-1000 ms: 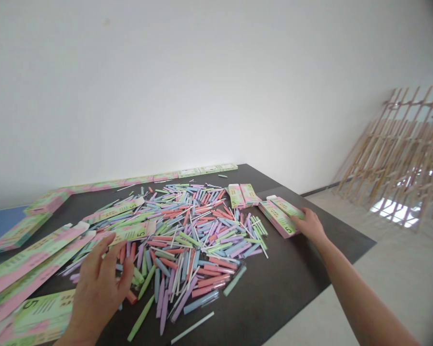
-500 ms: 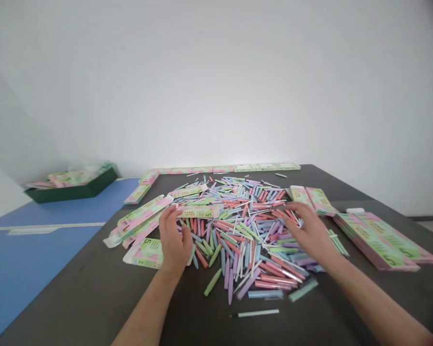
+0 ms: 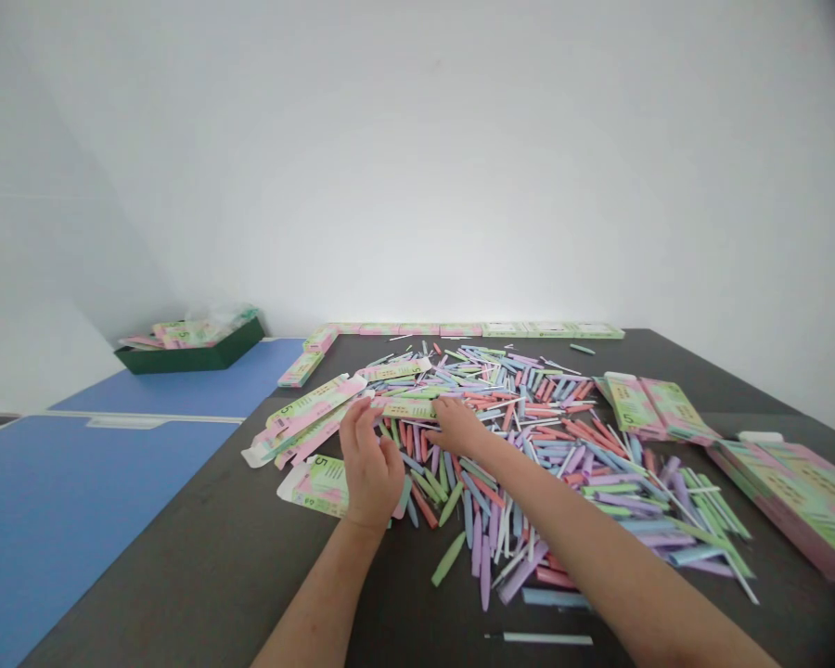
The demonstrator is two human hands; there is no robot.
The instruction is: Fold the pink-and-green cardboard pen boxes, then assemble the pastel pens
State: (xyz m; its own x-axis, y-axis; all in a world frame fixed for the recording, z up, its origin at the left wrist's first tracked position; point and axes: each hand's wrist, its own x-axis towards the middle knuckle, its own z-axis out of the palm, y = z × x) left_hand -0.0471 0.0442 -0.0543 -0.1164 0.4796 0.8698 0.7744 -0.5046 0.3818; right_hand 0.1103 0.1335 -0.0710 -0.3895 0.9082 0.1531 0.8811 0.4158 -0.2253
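Observation:
My left hand (image 3: 372,468) is closed round the near end of a slim pink and green box (image 3: 407,408) lying across the left side of the pen pile. At the box's other end is my right hand (image 3: 457,429), its fingers bent and touching that end; what they may hold there is too small to make out. Beneath and around both hands spreads a big pile of pastel pens (image 3: 494,496) in red, purple, blue and green. A flattened box (image 3: 324,482) lies beside my left wrist, and more slim boxes (image 3: 313,408) fan out behind it.
Stacked flat boxes (image 3: 793,492) stand at the right, with two more boxes (image 3: 654,404) behind. A row of boxes (image 3: 459,329) lines the dark table's (image 3: 201,547) back edge. A green tray (image 3: 191,359) rests on the blue surface (image 3: 118,492). One white refill (image 3: 546,638) lies in front.
My right hand has moved left from the pile's right side to the box end by my left hand. The view has turned slightly, shifting everything rightward.

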